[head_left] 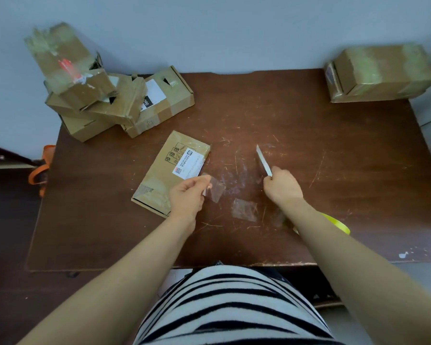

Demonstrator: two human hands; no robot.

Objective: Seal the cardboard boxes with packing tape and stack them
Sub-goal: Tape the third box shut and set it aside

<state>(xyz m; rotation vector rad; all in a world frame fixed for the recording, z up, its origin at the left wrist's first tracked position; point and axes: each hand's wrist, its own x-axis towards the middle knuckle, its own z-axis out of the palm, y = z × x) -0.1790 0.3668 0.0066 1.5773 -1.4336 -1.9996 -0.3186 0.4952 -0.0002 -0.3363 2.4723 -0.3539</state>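
Pinching one clear tape strip [214, 189], the left hand [186, 197] is at the near corner of one flat box [169, 170]. The right hand [283, 186] grips one knife [263, 160]. A second strip [244, 209] lies between the hands. A pile [115, 95] of about five boxes lies beyond the left hand, and one taped box [381, 73] far beyond the right. What the boxes hold is hidden.

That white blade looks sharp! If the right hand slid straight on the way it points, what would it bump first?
Probably nothing on the table: ahead of the right hand and its blade lies only bare table, up to the wall. The box pile sits off to the left.
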